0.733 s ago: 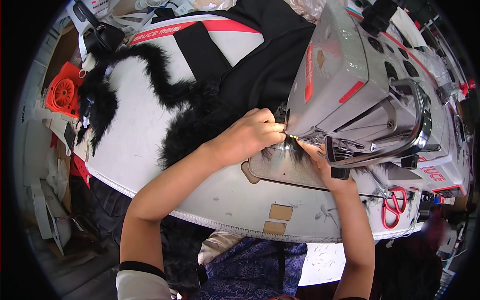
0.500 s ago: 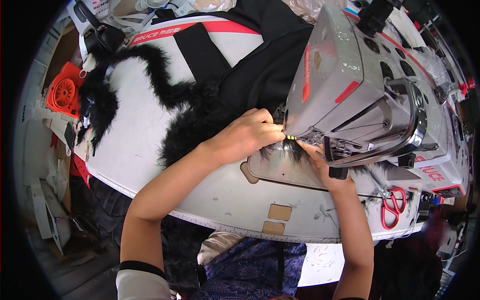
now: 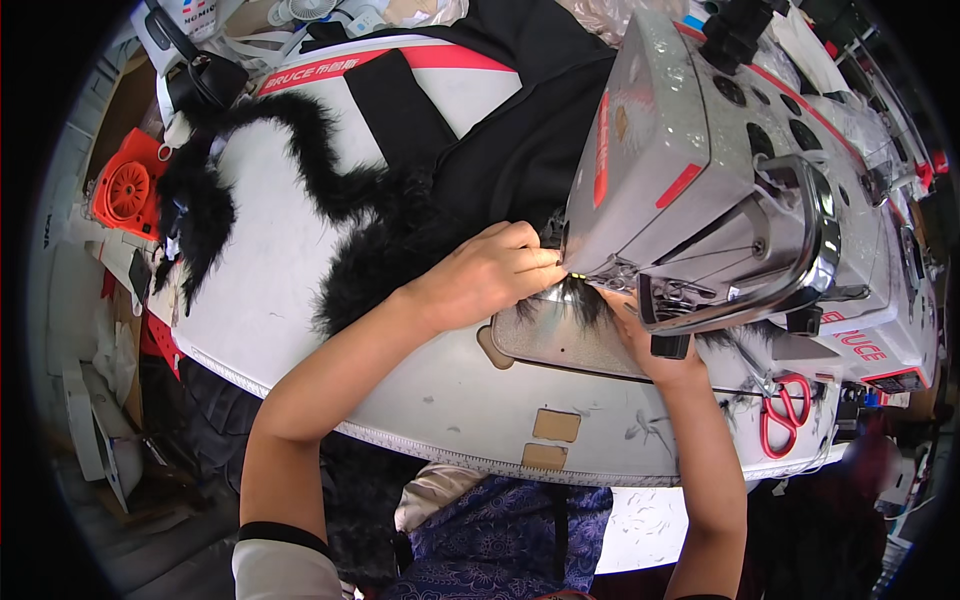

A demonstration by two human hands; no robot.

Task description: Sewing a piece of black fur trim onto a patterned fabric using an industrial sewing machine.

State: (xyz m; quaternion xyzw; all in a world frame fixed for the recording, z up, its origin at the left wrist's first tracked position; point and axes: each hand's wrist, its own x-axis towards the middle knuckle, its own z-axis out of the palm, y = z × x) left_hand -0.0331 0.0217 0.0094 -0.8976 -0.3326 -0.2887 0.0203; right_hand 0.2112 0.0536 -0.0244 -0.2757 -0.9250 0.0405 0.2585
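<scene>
Close to the needle area of a white-and-red sewing machine (image 3: pixel 650 120), my left hand (image 3: pixel 490 270) is closed, fingertips pinching the edge of a black feather trim (image 3: pixel 350 275). Small yellow marks show right beside those fingertips. My right hand (image 3: pixel 640 345) reaches in from the other side, partly covered by the machine's head and metal guard. Its visible fingers press together at the trim's loose feathers (image 3: pixel 585 300), over the metal plate (image 3: pixel 550 345). Black fabric (image 3: pixel 510 150) lies behind my left hand and runs toward the back. The stitching point itself is hidden.
Red-handled scissors (image 3: pixel 787 415) lie right of my right hand. More trim winds across the white table (image 3: pixel 270 260) on the left. An orange-red round-grilled device (image 3: pixel 128 190) and a black bag (image 3: pixel 210 75) stand at the far left. Measuring tape lines the front edge.
The view has shifted slightly. Both hands stay at the needle area in nearly the same pose, and less of the yellow marks shows beside my left fingertips.
</scene>
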